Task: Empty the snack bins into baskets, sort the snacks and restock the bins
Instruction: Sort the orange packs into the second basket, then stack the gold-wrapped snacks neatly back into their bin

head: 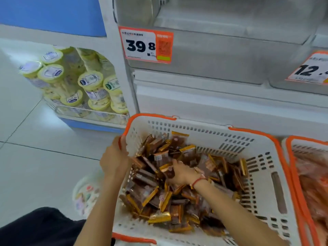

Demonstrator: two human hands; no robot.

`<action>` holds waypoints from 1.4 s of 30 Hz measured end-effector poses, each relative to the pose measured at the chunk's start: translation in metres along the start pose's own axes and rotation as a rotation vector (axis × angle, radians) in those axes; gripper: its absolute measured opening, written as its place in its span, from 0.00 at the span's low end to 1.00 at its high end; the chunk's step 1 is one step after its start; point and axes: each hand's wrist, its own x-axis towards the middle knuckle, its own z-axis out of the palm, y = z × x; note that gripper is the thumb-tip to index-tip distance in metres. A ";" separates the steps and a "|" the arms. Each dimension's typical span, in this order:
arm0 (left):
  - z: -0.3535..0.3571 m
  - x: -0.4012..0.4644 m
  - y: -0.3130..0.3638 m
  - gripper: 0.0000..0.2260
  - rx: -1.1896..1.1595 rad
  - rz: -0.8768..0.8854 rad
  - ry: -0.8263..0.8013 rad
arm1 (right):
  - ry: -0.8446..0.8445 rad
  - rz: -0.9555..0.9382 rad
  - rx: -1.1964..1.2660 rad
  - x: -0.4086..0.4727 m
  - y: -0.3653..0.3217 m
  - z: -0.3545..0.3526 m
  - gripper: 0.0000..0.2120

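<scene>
A white basket with an orange rim stands on the floor in front of me, filled with several brown and gold snack packets. My left hand grips the basket's left rim near the far corner. My right hand, with a red string on the wrist, is down among the packets and holds a few of them. Above the basket, clear snack bins sit on the white shelf, and the one behind the 39.8 price tag looks empty.
A second orange-rimmed basket with reddish packets touches the first on the right. Yellow-lidded jars fill a display at left on a blue base. A 12 price tag hangs at right. Tiled floor lies left; a white patterned shoe shows below.
</scene>
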 end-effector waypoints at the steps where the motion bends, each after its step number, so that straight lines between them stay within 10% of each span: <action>1: 0.000 0.001 0.000 0.25 0.005 0.005 0.000 | 0.041 0.006 0.060 0.001 0.002 0.007 0.46; 8: -0.009 -0.010 0.009 0.20 -0.012 -0.060 0.007 | 0.299 -0.090 0.290 -0.035 0.019 -0.009 0.36; 12: -0.019 -0.036 0.050 0.16 -0.025 0.195 0.143 | 0.443 -0.287 0.316 -0.079 0.011 -0.037 0.30; 18: -0.016 -0.042 0.094 0.24 -0.482 -0.039 -0.894 | 0.442 -0.441 0.309 -0.128 0.008 -0.064 0.35; 24: 0.012 -0.042 0.053 0.19 -0.666 -0.162 -0.566 | 0.268 -0.091 0.156 -0.094 0.052 -0.028 0.31; 27: 0.022 -0.043 0.048 0.18 -0.842 -0.303 -0.664 | -0.044 -0.102 0.006 -0.070 0.057 0.015 0.32; 32: 0.024 -0.036 0.065 0.15 -1.061 -0.417 -0.822 | 0.017 -0.105 0.055 -0.057 0.062 0.030 0.18; 42: 0.003 -0.024 0.087 0.18 -0.913 -0.252 -0.743 | 0.351 -0.222 1.219 -0.113 0.072 -0.082 0.14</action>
